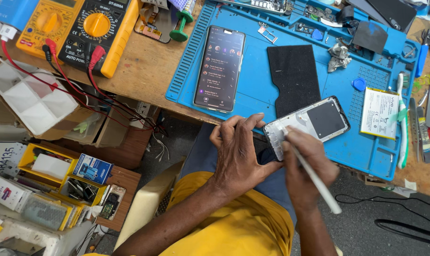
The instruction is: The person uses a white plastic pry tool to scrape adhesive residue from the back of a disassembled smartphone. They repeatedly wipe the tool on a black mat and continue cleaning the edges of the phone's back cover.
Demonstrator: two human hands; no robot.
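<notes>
lit phone (219, 68), black pad (293, 78), battery (380, 113) near opened phone (307, 124).

Single head-worn view, looking steeply down, close over blue mat (253, 102) at wooden bench edge (144, 71)

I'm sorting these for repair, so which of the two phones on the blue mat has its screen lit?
The intact phone lying flat at the mat's left; the other, an opened phone frame, is in the hands.

The person wears a yellow short-sleeved shirt and blue-grey trousers, with both forearms bare.
</notes>
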